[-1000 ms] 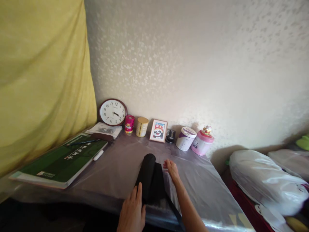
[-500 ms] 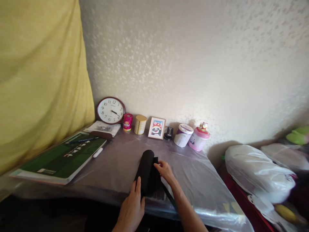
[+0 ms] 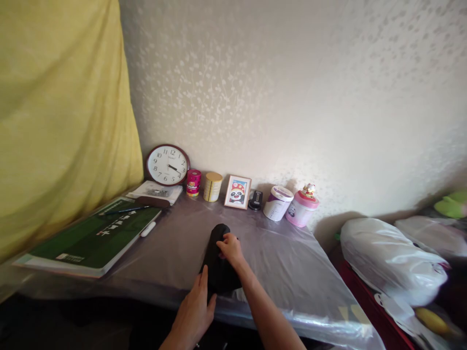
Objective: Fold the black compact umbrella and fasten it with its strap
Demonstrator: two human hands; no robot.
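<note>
A black, soft-looking roll [image 3: 213,251] lies lengthwise on the plastic-covered table near its front edge. My left hand [image 3: 195,304] grips its near left side, fingers along the edge and thumb at the near end. Over the upper right part of the roll, my right hand [image 3: 230,249] pinches its black material, fingers closed. The exact part under those fingertips is hidden. What kind of article the roll is cannot be made out.
At left lie a green book [image 3: 91,238], a pen, a brown case [image 3: 153,201] and a white marker [image 3: 148,229]. Along the wall stand a clock [image 3: 168,165], pink tin [image 3: 193,183], yellow-lidded can [image 3: 212,187], panda picture [image 3: 237,192], black stapler-like object [image 3: 256,200] and two tubs [image 3: 278,204].
My right hand has moved left and slightly up, from the roll's right edge to over its top, bringing black material across. The strap trailing at right no longer shows. My left hand stays holding.
</note>
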